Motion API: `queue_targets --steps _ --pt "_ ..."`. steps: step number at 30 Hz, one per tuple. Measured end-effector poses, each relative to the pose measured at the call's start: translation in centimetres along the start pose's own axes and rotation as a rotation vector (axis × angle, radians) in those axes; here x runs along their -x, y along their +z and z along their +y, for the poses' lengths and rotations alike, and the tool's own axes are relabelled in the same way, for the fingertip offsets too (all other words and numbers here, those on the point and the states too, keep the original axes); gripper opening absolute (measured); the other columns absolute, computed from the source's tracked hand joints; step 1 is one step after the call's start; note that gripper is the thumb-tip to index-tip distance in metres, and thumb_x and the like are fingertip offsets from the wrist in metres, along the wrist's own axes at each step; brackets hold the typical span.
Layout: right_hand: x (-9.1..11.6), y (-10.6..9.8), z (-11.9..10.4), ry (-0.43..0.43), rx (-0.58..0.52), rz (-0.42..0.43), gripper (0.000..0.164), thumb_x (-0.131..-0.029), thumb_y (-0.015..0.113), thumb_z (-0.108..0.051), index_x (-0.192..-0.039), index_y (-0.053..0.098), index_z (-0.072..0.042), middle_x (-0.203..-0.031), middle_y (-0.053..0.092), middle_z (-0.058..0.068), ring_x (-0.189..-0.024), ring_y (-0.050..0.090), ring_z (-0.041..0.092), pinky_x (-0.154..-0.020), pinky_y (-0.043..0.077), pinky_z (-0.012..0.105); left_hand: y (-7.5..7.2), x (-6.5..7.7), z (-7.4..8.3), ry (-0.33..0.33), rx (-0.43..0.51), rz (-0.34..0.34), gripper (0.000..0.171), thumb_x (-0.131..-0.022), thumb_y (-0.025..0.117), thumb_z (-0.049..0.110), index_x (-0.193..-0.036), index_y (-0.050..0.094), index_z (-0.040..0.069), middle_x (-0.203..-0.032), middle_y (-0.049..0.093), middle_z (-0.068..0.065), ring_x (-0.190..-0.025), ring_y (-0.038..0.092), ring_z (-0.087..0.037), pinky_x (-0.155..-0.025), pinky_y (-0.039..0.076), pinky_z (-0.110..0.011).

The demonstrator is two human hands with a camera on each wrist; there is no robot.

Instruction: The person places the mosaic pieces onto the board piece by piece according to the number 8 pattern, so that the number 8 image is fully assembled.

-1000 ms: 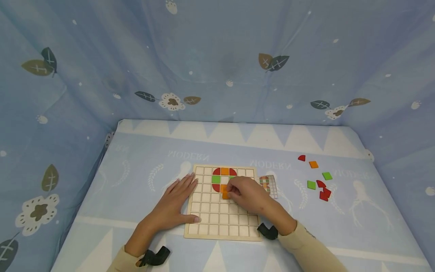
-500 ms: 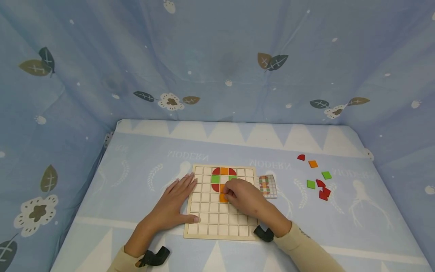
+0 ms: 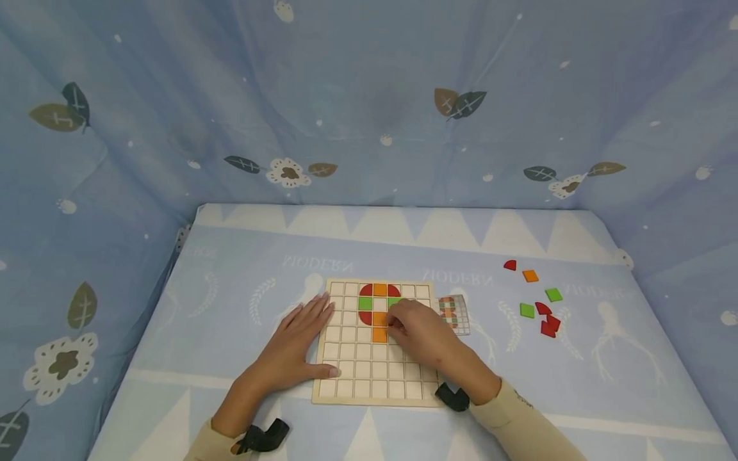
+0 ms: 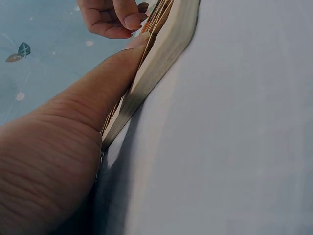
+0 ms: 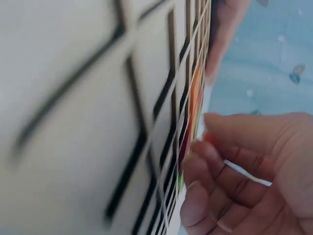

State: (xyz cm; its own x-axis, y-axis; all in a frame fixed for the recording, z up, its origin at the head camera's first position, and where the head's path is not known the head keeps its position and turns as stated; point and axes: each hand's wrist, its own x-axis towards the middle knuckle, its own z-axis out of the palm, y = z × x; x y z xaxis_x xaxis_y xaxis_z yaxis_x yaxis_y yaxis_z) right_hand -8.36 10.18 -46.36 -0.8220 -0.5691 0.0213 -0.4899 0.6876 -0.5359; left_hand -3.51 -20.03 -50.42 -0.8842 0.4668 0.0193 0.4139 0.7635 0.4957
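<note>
A square wooden grid board (image 3: pixel 354 388) lies on the table with several coloured tiles in its upper middle. An orange square tile (image 3: pixel 379 335) sits in a cell below another orange tile (image 3: pixel 379 319). Red quarter-round tiles (image 3: pixel 366 317) and a green square tile (image 3: pixel 366 304) lie beside that column. My left hand (image 3: pixel 296 346) rests on the board's left edge, fingers extended, thumb on the lower left. My right hand (image 3: pixel 423 330) is over the board, just right of the lower orange tile, fingers curled with thumb near forefinger. Whether a tile is between its fingertips (image 5: pixel 200 149) I cannot tell.
A printed pattern card (image 3: pixel 453 314) lies right of the board. Farther right are loose tiles: an orange square (image 3: pixel 530 276), green squares (image 3: pixel 527 310) and several red pieces (image 3: pixel 549 329). Patterned blue cloth (image 3: pixel 369 115) stands behind the table.
The orange square tile held by my right hand now lies in its cell, uncovered. My right fingers have moved slightly right, off that tile. My left hand stays on the board.
</note>
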Motion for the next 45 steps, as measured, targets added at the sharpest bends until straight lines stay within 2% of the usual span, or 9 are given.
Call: queue_targets --steps 3,9,15,21,25,30,35,41,45 --pt "0.5 -1.1 0.9 0.049 -0.011 0.031 0.005 -0.096 0.078 -0.014 -0.099 0.074 -0.014 -0.091 0.063 -0.008 -0.078 0.054 0.008 -0.068 0.051 0.027 0.0 0.1 0.1 -0.006 0.001 -0.004 0.121 -0.08 0.078 0.071 -0.168 0.022 0.01 -0.175 0.013 -0.008 -0.16 0.012 -0.027 -0.126 0.01 -0.053" --pt "2.1 -3.9 3.4 0.168 0.038 0.087 0.01 -0.095 0.078 -0.016 -0.102 0.073 -0.011 -0.085 0.059 -0.006 -0.076 0.052 0.012 -0.067 0.048 0.031 0.0 0.0 0.2 -0.027 -0.003 -0.026 0.121 -0.08 0.076 0.073 -0.168 0.02 0.012 -0.175 0.009 -0.005 -0.161 0.009 -0.025 -0.127 0.008 -0.053" --pt "4.7 -7.2 6.7 0.304 0.066 0.145 0.017 -0.096 0.077 -0.015 -0.11 0.073 -0.006 -0.095 0.067 0.003 -0.085 0.061 0.021 -0.074 0.056 0.04 0.2 0.0 0.0 -0.025 0.008 -0.013 0.123 -0.078 0.078 0.072 -0.168 0.021 0.011 -0.175 0.011 -0.005 -0.161 0.01 -0.025 -0.126 0.008 -0.052" --pt "7.6 -10.7 10.1 0.371 0.063 0.124 0.028 -0.101 0.068 -0.015 -0.122 0.069 0.004 -0.112 0.069 0.017 -0.098 0.066 0.034 -0.083 0.056 0.055 0.4 0.1 -0.1 -0.019 0.007 0.006 0.123 -0.078 0.078 0.073 -0.168 0.022 0.01 -0.175 0.012 -0.005 -0.16 0.011 -0.028 -0.126 0.008 -0.051" --pt "9.3 -12.3 12.1 0.438 0.05 0.087 0.032 -0.103 0.063 -0.016 -0.125 0.066 0.008 -0.114 0.066 0.023 -0.093 0.067 0.035 -0.081 0.055 0.056 0.4 0.1 0.0 -0.019 0.008 0.011 0.123 -0.078 0.077 0.073 -0.168 0.022 0.01 -0.175 0.012 -0.005 -0.16 0.012 -0.028 -0.126 0.009 -0.052" --pt "10.6 -13.3 14.4 0.535 0.082 0.03 0.035 -0.102 0.063 -0.014 -0.125 0.064 0.013 -0.114 0.064 0.031 -0.09 0.068 0.039 -0.079 0.055 0.058 0.5 0.0 0.0 -0.018 0.004 0.013 0.122 -0.078 0.077 0.073 -0.168 0.023 0.01 -0.175 0.013 -0.005 -0.16 0.013 -0.029 -0.126 0.01 -0.053" --pt "11.4 -13.4 16.5 0.601 0.099 -0.02 0.034 -0.1 0.065 -0.013 -0.122 0.064 0.013 -0.117 0.062 0.036 -0.105 0.059 0.052 -0.084 0.052 0.065 0.5 0.2 0.0 -0.026 0.005 0.006 0.122 -0.078 0.077 0.073 -0.167 0.023 0.01 -0.175 0.013 -0.006 -0.16 0.013 -0.029 -0.126 0.01 -0.053" --pt "11.5 -12.8 17.8 0.626 0.099 -0.008 0.026 -0.095 0.07 -0.012 -0.112 0.066 0.007 -0.105 0.064 0.029 -0.095 0.059 0.045 -0.079 0.053 0.06 0.4 0.2 0.0 -0.032 0.006 0.009 0.123 -0.077 0.078 0.073 -0.167 0.024 0.01 -0.175 0.014 -0.006 -0.16 0.013 -0.029 -0.126 0.009 -0.052" --pt "11.1 -12.8 17.9 0.668 0.097 -0.033 0.026 -0.095 0.071 -0.012 -0.11 0.064 0.007 -0.102 0.065 0.026 -0.092 0.059 0.041 -0.079 0.053 0.058 0.3 0.1 0.1 -0.037 0.013 -0.001 0.122 -0.078 0.078 0.073 -0.168 0.023 0.011 -0.175 0.012 -0.004 -0.16 0.011 -0.027 -0.126 0.009 -0.052"
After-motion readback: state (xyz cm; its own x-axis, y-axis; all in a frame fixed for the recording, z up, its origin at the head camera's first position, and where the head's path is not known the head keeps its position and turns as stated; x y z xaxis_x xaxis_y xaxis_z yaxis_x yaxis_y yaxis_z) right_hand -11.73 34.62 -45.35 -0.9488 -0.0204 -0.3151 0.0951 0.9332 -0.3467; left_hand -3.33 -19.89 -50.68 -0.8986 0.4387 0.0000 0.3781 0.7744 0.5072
